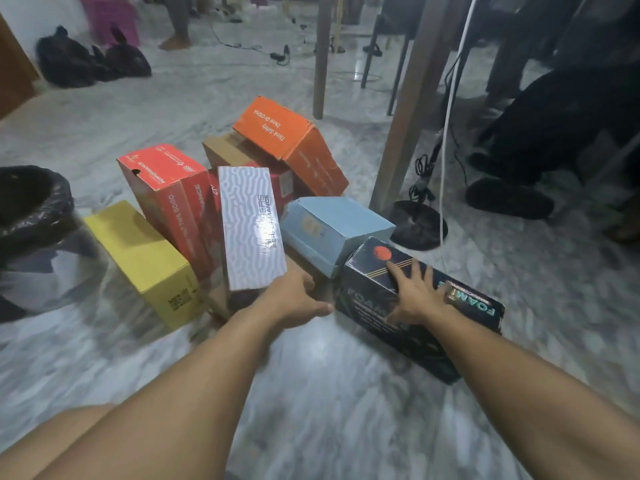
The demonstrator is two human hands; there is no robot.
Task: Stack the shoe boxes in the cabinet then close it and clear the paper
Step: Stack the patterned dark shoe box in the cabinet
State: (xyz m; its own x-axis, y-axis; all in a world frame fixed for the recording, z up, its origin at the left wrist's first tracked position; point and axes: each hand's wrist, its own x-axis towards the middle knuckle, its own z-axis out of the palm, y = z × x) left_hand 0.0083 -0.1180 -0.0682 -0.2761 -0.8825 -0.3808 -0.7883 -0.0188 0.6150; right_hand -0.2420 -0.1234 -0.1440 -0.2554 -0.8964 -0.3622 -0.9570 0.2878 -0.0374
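I counted seven shoe boxes (249, 226) clustered on the floor (311, 393). My left hand (298, 299) gripped the white patterned box's near end; my right hand (415, 296) lay flat, fingers spread, on the black box (367, 299).

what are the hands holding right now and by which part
Right hand lies spread on the top of the black box, fingers straight, not gripping. Left hand reaches under the white patterned box's near end; a grip cannot be told.

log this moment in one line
left hand: reaching under white box | right hand: flat on black box | cabinet: unseen
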